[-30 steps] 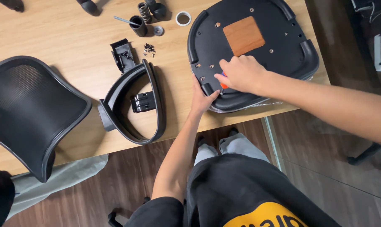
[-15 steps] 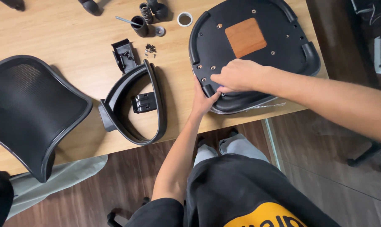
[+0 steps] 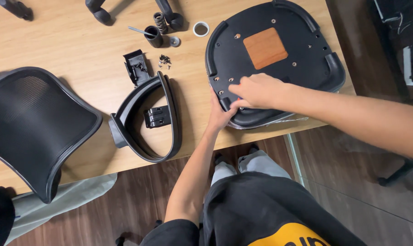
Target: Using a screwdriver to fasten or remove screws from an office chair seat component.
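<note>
A black chair seat [image 3: 306,68] lies upside down at the table's right end, with a brown square plate [image 3: 264,48] in its middle and several screw holes. My left hand [image 3: 220,114] grips the seat's near-left rim. Over the holes by that rim rests my right hand [image 3: 256,91], fingers curled around a small orange-tipped tool that is mostly hidden.
On the wooden table [image 3: 79,54] lie a curved black frame [image 3: 170,118] around a small bracket [image 3: 157,116], a mesh backrest [image 3: 33,123], a black plastic part [image 3: 137,67], loose screws [image 3: 164,59], a spring [image 3: 159,20], a black cylinder [image 3: 154,36] and a white ring [image 3: 200,28].
My right hand has slid a little toward the seat's near-left rim. My left hand has stayed on the rim.
</note>
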